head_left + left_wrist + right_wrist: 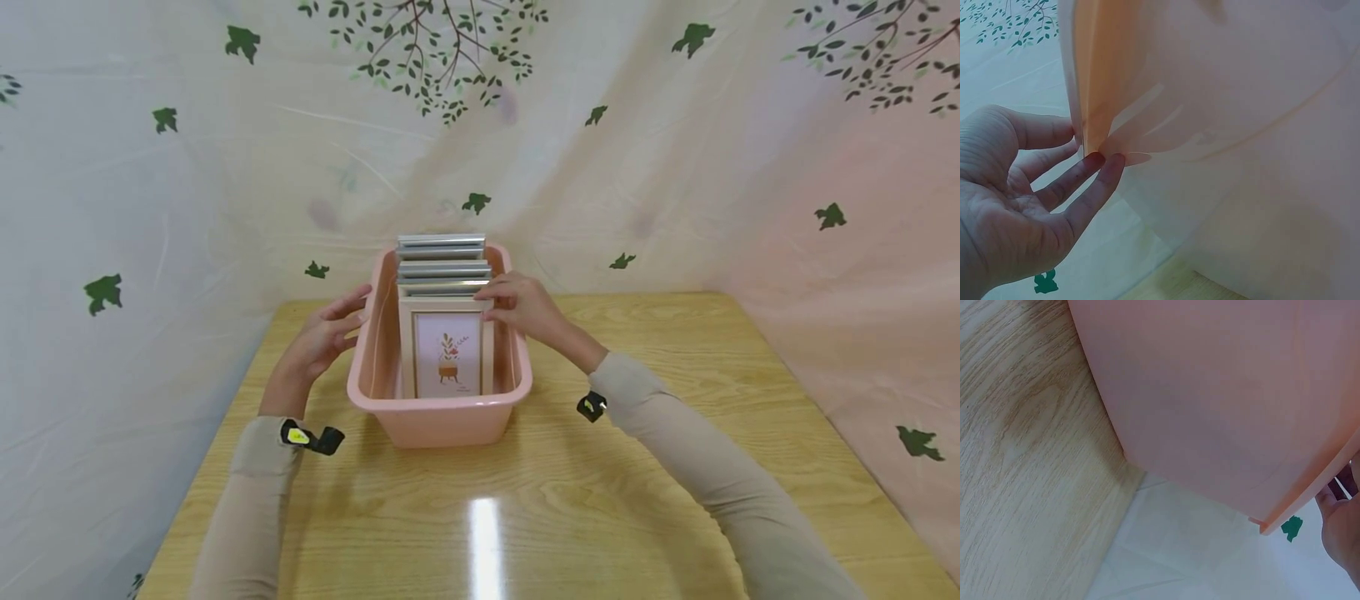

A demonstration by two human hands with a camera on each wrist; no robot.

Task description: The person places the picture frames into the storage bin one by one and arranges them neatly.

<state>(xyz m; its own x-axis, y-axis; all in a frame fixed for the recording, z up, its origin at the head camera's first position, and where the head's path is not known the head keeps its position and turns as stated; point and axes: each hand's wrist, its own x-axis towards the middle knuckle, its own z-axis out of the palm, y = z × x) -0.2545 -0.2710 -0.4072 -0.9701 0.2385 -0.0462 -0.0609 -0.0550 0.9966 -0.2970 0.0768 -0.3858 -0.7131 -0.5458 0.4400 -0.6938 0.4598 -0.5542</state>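
A pink plastic basin (442,425) stands on the table with several picture frames upright in a row inside it. The front one is a cream picture frame (407,350) around a print of a potted plant. My right hand (528,308) pinches its upper right corner, thumb in front; in the right wrist view the basin's wall mostly hides this hand (1342,528). At the basin's left side, the spread fingers of my left hand (322,337) touch the rim. The left wrist view shows this hand (1029,194) with its fingertips against the outer wall.
Silver-edged frames (442,252) stand behind the cream one, their top edges in view. The wooden table (660,358) extends on both sides and in front. A hanging cloth (562,192) with printed leaves and birds rises behind the basin.
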